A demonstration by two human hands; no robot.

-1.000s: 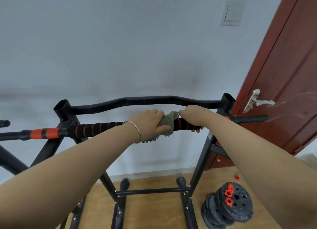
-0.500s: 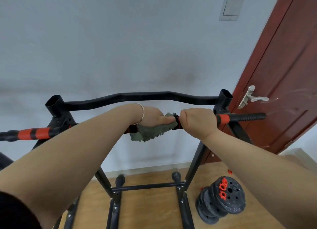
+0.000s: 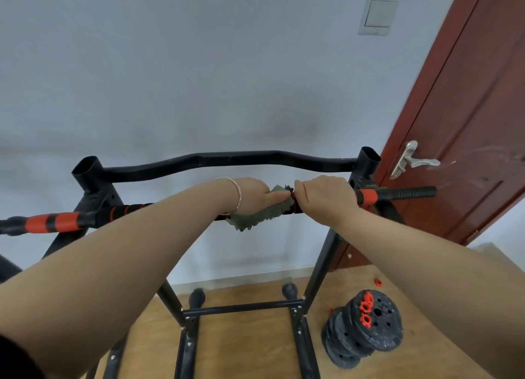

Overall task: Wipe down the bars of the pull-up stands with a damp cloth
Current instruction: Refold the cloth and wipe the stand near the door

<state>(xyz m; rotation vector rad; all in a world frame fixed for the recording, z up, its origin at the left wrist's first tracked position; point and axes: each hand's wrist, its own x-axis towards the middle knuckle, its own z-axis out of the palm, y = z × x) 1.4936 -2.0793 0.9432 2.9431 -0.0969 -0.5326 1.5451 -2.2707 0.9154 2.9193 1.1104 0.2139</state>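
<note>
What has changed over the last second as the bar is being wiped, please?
The left hand has rolled further over the padded bar, and the cloth, earlier bunched between the hands, now drapes below the bar under it. The right hand kept gripping the bar beside the cloth; the stand and weight plates stayed put.

One left hand (image 3: 251, 192), one right hand (image 3: 324, 199), one cloth (image 3: 255, 218), one pull-up stand (image 3: 227, 160), one door (image 3: 468, 108).

Red door (image 3: 466, 117) w/ lever handle (image 3: 409, 160), wall switch (image 3: 377, 13), weight plates (image 3: 366, 326) on floor.
</note>
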